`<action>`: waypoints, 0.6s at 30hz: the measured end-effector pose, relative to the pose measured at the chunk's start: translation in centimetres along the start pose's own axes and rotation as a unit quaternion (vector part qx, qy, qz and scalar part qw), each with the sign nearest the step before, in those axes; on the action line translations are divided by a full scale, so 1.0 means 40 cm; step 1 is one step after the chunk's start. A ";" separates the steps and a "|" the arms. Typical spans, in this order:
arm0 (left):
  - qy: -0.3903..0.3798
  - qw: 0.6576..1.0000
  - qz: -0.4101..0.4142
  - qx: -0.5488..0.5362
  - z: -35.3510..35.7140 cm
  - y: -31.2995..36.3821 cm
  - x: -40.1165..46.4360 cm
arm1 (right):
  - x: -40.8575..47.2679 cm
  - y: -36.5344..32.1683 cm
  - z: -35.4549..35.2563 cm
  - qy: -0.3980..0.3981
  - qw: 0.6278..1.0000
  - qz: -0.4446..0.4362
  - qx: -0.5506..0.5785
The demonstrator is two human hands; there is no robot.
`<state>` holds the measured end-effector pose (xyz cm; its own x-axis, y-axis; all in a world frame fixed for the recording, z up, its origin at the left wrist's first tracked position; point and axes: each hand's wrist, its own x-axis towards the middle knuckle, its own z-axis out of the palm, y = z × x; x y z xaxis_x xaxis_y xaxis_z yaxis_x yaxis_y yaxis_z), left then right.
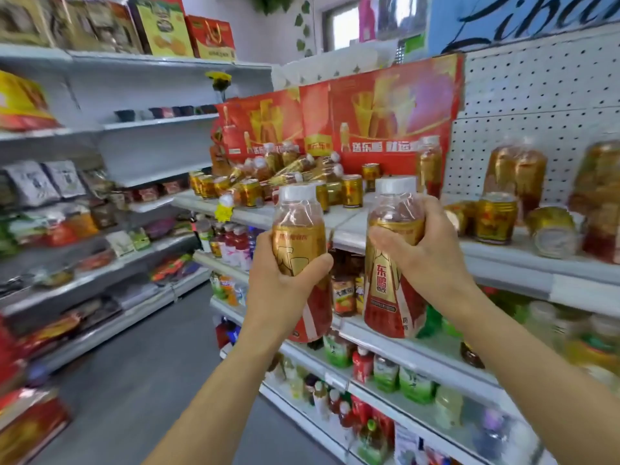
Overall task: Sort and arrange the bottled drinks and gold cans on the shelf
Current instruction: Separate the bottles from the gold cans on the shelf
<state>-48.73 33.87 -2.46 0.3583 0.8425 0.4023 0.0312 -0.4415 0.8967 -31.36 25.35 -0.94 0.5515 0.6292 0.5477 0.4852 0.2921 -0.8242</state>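
Left hand (pixel 285 283) and right hand (pixel 426 250) each grip a bottle (pixel 299 243); set both upright on shelf (pixel 352 229) ahead, clear of cans (pixel 496 218).

We note two clear plastic bottles: the left-held gold-and-red-labelled bottle (pixel 299 260) and the right-held one (pixel 393 263) carry glossy shrink film and matt white plastic caps. The short gold metal cans (pixel 496 218) show a bright, reflective, ribbed finish. The white shelf board (pixel 523 260) appears as smooth painted metal, the white perforated back panel (pixel 536 105) likewise matt. The red printed cardboard cartons (pixel 385 115) have a glossy surface.
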 end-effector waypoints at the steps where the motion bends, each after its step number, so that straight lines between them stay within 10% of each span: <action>1: 0.005 1.000 -0.002 0.004 -0.026 -0.020 0.025 | 0.017 0.003 0.043 -0.007 1.000 -0.001 -0.002; 18: 0.063 0.996 -0.016 0.063 -0.438 -0.403 0.639 | 0.439 0.161 0.756 -0.082 0.996 -0.038 0.008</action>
<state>-56.41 67.92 -3.40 0.2361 0.8854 0.4004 0.1609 -0.4420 0.8825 -39.06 60.04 -0.99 0.3939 0.7138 0.5791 0.5100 0.3545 -0.7838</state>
